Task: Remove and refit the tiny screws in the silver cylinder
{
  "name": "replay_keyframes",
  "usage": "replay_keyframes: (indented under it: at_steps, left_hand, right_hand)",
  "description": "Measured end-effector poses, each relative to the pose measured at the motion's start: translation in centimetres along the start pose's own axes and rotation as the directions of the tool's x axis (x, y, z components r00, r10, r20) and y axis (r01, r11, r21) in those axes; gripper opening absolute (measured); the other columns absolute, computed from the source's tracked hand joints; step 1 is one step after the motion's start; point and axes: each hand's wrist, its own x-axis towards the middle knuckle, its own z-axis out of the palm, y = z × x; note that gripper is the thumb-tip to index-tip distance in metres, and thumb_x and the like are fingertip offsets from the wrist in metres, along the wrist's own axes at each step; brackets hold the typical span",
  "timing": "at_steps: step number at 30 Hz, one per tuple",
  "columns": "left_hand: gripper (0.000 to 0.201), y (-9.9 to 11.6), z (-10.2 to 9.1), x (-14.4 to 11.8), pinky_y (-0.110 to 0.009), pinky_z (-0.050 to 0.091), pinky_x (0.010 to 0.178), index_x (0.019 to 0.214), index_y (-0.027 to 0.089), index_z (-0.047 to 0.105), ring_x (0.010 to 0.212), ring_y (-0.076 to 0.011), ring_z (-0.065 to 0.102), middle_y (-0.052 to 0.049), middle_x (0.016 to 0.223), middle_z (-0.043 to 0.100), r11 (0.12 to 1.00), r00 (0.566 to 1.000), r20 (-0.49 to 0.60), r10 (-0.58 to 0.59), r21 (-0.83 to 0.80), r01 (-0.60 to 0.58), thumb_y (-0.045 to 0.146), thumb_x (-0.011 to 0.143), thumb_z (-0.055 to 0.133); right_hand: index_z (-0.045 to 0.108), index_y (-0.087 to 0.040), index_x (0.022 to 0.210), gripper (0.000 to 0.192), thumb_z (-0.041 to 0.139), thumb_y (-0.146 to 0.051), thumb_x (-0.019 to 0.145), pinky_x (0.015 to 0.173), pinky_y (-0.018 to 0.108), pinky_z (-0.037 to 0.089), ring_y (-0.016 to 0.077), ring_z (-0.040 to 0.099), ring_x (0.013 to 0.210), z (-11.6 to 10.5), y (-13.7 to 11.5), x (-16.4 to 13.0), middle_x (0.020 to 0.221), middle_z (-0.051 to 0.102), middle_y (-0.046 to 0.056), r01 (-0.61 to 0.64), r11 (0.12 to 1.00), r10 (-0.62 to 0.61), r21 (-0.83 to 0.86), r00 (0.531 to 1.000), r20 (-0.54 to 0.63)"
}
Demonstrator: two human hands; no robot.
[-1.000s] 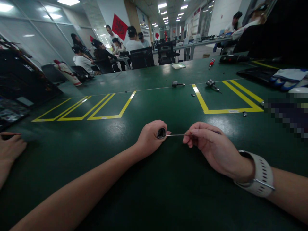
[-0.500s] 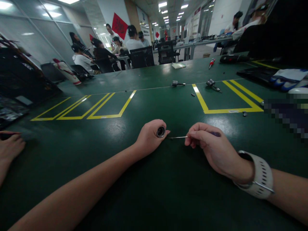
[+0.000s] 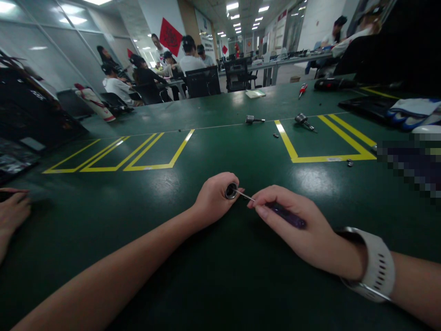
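Since half a second ago the thin purple-handled screwdriver has swung round, its metal tip now angled up into the open end of the small round metal cylinder, where before it lay level and just short of it. The cylinder sits clamped in the left hand, whose grip is closed around it on the dark green tabletop. Just right of the cylinder, the right hand pinches the screwdriver handle, a white watch strap on its wrist. Beyond the cylinder lie yellow tape lines.

The left hand hides most of the metal cylinder; the screwdriver tip is inside it
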Motion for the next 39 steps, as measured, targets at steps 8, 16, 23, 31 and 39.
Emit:
replay_keyframes:
  at_steps: [8, 16, 23, 31, 39]
  left_hand:
    - [0.016, -0.1, 0.1, 0.0, -0.023, 0.035, 0.053, 0.066, 0.018, 0.047, 0.057, -0.0108, 0.048, 0.003, 0.062, 0.049, 0.998, 0.997, 0.04, 0.06, 0.005, -0.06, 0.02, 0.079, 0.057]
    - [0.016, -0.1, 0.1, 0.1, -0.023, 0.035, 0.052, 0.065, 0.018, 0.048, 0.056, -0.0106, 0.047, 0.003, 0.063, 0.051, 0.999, 0.998, 0.024, 0.052, 0.015, -0.052, 0.019, 0.078, 0.058]
    - [0.016, 0.1, 0.0, 0.0, -0.023, 0.034, 0.053, 0.066, 0.018, 0.047, 0.058, -0.011, 0.047, 0.002, 0.063, 0.05, 0.997, 0.996, 0.044, 0.079, 0.01, -0.08, 0.017, 0.079, 0.056]
    - [0.012, 0.1, -0.2, -0.1, -0.023, 0.035, 0.055, 0.07, 0.018, 0.047, 0.06, -0.0111, 0.048, 0.002, 0.066, 0.05, 0.991, 0.991, 0.028, 0.134, -0.023, -0.134, 0.014, 0.078, 0.056]
    - [0.015, 0.1, -0.1, 0.0, -0.023, 0.034, 0.054, 0.067, 0.017, 0.047, 0.058, -0.0105, 0.047, 0.003, 0.064, 0.049, 0.994, 0.994, 0.027, 0.104, 0.026, -0.105, 0.015, 0.079, 0.056]
  right_hand:
    - [0.06, -0.02, 0.088, 0.01, 0.05, -0.021, 0.087, 0.076, 0.035, 0.047, 0.0185, 0.059, 0.082, 0.1, 0.2, 0.3, 0.088, 0.064, 0.005, -0.063, 0.998, 0.062, 0.013, 0.996, 0.07]
    - [0.063, -0.021, 0.085, 0.013, 0.051, -0.028, 0.087, 0.071, 0.033, 0.047, 0.0191, 0.06, 0.081, -0.3, 0.3, 0.4, 0.086, 0.065, 0.004, -0.171, 0.973, 0.168, 0.158, 0.985, 0.035]
    - [0.064, -0.02, 0.084, 0.013, 0.053, -0.026, 0.086, 0.072, 0.034, 0.045, 0.0188, 0.059, 0.078, 0.0, 0.3, 0.2, 0.084, 0.064, 0.004, -0.173, 0.98, 0.171, 0.094, 0.985, 0.031]
    - [0.064, -0.018, 0.077, 0.013, 0.054, -0.023, 0.083, 0.069, 0.029, 0.043, 0.0147, 0.057, 0.076, -0.5, 1.7, 1.4, 0.082, 0.066, 0.003, -0.39, 0.662, 0.395, 0.64, 0.907, 0.144]
    - [0.065, -0.02, 0.084, 0.012, 0.056, -0.028, 0.085, 0.072, 0.031, 0.042, 0.0162, 0.057, 0.081, 0.0, 1.5, 0.6, 0.086, 0.065, 0.002, -0.291, 0.869, 0.301, 0.401, 0.953, 0.039]
